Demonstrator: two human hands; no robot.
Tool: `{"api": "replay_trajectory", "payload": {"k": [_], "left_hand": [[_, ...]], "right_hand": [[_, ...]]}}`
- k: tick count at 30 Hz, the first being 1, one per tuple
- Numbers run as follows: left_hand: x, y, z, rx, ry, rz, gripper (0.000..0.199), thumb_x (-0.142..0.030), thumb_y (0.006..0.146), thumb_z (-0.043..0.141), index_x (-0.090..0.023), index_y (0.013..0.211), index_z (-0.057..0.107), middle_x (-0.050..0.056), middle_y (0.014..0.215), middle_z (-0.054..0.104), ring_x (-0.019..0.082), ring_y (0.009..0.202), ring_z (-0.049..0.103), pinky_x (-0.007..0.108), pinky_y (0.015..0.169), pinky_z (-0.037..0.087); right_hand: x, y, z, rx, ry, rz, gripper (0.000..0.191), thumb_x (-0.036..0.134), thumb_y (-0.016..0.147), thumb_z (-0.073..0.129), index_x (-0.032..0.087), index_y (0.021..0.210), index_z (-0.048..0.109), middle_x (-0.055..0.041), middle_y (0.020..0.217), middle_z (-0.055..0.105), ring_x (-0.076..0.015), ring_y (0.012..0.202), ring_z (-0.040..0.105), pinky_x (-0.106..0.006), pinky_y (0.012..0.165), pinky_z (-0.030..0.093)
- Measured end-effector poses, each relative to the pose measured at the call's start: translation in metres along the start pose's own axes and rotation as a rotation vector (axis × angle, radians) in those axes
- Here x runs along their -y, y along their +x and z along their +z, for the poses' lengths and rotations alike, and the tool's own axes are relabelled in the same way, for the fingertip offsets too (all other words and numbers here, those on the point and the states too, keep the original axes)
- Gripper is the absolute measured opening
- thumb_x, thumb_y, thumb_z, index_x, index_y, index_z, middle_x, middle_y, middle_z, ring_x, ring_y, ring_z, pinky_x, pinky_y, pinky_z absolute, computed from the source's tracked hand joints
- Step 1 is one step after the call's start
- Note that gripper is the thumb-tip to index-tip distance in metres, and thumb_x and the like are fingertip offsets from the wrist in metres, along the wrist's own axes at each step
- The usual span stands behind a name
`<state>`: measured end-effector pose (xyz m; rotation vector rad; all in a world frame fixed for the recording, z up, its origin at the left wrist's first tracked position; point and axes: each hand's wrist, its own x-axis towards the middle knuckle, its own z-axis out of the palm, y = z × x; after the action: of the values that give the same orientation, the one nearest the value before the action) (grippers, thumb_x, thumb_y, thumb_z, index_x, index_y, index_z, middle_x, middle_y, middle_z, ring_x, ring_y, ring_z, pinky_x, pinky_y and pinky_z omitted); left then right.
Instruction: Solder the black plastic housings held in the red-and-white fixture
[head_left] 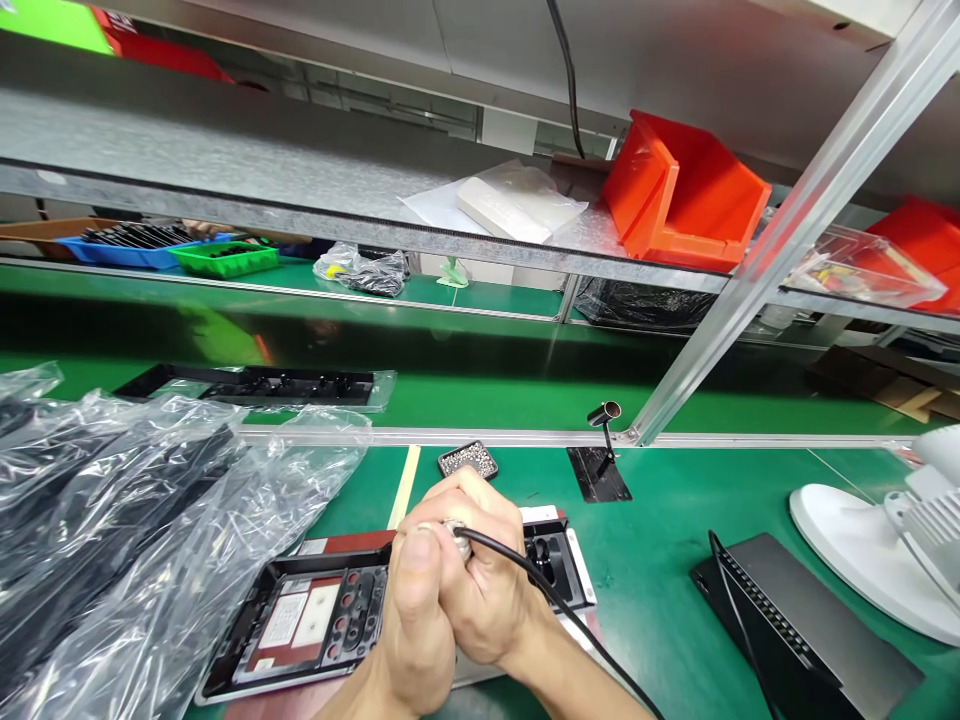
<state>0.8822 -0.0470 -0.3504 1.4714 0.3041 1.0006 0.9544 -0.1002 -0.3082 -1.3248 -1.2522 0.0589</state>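
Here, at lower centre, the left hand (417,615) and right hand (484,575) clasp what seems to be a corded tool (457,540), mostly hidden, over a black housing (360,607), with a dish (443,466) of small metal parts (468,459) beyond it mid-frame and an orange-red bin (701,200) at upper right.

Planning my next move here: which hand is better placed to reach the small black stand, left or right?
Likely your right hand: it sits nearer the stand than your left hand. Both are clasped around the silvery end of the black cable, though.
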Motion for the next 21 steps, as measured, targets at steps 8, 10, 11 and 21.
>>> {"api": "replay_trajectory", "payload": {"k": [8,10,11,21], "left_hand": [[-0.0030,0.0016,0.0019,0.020,-0.066,0.006,0.053,-0.054,0.102,0.032,-0.020,0.074,0.061,0.006,0.078,0.065,0.022,0.077,0.058,0.035,0.076,0.050],[-0.0024,0.0016,0.0023,0.024,-0.071,0.004,0.055,-0.055,0.102,0.032,-0.020,0.070,0.058,0.004,0.073,0.061,0.019,0.070,0.054,0.033,0.070,0.049],[-0.0020,0.0013,0.0023,0.023,-0.071,0.000,0.056,-0.056,0.102,0.032,-0.020,0.066,0.055,0.003,0.068,0.057,0.018,0.065,0.051,0.032,0.066,0.047],[-0.0047,0.0055,0.0017,0.111,0.018,-0.008,0.085,-0.077,0.095,0.008,-0.019,0.078,0.068,0.012,0.086,0.071,0.027,0.087,0.065,0.041,0.082,0.055]], "right_hand": [[0.0001,0.0003,-0.0002,-0.018,-0.017,-0.025,0.034,0.037,0.099,0.047,0.021,0.080,0.070,-0.0038,0.081,0.068,-0.0162,0.078,0.062,-0.034,0.074,0.048],[-0.0003,0.0003,0.0000,-0.012,-0.016,-0.025,0.034,0.037,0.100,0.047,0.021,0.081,0.070,-0.0031,0.081,0.068,-0.0156,0.078,0.062,-0.033,0.075,0.048],[-0.0003,0.0003,0.0000,-0.008,-0.017,-0.026,0.035,0.038,0.100,0.046,0.021,0.081,0.070,-0.0028,0.081,0.068,-0.0154,0.079,0.062,-0.033,0.075,0.049],[0.0075,0.0038,-0.0064,0.060,-0.025,0.062,0.040,0.039,0.101,0.041,0.021,0.080,0.070,-0.0045,0.083,0.070,-0.0172,0.081,0.062,-0.035,0.076,0.051]]}}
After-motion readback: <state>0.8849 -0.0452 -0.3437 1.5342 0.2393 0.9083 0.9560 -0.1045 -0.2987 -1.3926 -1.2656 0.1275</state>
